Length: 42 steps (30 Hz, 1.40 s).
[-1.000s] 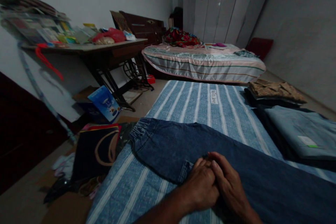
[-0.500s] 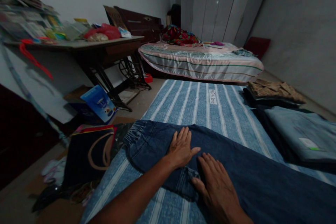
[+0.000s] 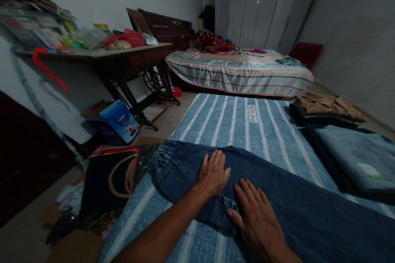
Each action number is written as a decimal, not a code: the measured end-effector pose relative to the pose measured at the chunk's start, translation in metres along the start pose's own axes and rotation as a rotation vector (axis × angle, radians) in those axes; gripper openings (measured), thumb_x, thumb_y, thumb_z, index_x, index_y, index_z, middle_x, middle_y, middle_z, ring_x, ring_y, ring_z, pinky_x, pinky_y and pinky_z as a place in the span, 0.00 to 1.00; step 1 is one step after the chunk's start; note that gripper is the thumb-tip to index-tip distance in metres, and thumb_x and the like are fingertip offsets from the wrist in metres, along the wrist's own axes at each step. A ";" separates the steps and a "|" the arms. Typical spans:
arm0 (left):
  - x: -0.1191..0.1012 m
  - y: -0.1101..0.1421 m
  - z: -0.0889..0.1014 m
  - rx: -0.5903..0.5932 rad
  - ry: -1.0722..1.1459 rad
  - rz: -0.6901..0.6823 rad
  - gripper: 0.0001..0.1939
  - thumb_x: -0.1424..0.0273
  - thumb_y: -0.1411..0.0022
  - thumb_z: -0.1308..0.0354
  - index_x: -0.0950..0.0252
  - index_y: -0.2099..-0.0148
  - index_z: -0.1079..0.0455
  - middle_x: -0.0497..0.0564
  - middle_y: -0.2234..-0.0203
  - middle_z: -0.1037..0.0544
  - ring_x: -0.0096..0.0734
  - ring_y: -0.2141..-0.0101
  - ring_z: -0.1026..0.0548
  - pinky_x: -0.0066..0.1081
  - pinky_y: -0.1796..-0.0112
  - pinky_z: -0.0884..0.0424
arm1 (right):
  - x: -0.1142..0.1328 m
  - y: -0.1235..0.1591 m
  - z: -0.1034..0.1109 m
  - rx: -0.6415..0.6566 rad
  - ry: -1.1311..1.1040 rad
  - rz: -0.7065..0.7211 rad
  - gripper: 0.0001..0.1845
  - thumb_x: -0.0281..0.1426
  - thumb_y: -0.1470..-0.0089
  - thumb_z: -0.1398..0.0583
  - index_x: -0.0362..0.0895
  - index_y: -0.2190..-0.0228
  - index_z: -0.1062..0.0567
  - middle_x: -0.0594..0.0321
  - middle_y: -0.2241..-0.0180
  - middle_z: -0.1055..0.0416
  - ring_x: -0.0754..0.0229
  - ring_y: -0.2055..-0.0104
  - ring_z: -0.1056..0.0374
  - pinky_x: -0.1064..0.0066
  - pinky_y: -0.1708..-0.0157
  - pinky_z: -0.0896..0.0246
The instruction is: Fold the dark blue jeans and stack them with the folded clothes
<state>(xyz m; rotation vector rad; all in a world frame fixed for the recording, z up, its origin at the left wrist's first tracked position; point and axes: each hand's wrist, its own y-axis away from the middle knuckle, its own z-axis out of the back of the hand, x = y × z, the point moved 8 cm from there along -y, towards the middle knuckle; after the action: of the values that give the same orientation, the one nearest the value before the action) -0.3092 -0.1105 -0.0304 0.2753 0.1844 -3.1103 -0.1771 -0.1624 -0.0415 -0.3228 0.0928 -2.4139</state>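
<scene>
Fingers (image 3: 214, 159) of the left hand (image 3: 211, 180) lie extended, slightly spread, palm down on dark blue denim trousers (image 3: 308, 197); nothing gripped. Right hand (image 3: 257, 218) is just beside it, nearer the wearer, also flat and open, thumb apart, no fold pinched. Trousers lie lengthwise across the blue striped sheet (image 3: 212, 115), gathered waistband (image 3: 163, 152) at left, far end cut off at right. Stitched patch (image 3: 225, 207) sits between left forearm and right thumb; can't tell if it's a pocket. Folded light-blue garment (image 3: 354, 152) is in the stack at right. Step in hand reads as pressing the denim flat. Next move probably calls for light, even palm pressure, keeping the layers aligned.
</scene>
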 end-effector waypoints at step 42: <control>0.003 0.002 -0.003 -0.034 0.012 -0.022 0.25 0.61 0.33 0.58 0.68 0.39 0.43 0.59 0.39 0.40 0.42 0.37 0.47 0.51 0.40 0.53 | -0.009 -0.134 0.038 0.148 0.094 0.052 0.15 0.30 0.39 0.51 0.42 0.56 0.28 0.52 0.54 0.30 0.52 0.49 0.37 0.62 0.51 0.45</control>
<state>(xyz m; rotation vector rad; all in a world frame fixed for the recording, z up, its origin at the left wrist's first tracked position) -0.3117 -0.1118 -0.0339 0.2928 0.2413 -3.1250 -0.2455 -0.0545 0.0139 -0.1381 -0.0350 -2.3679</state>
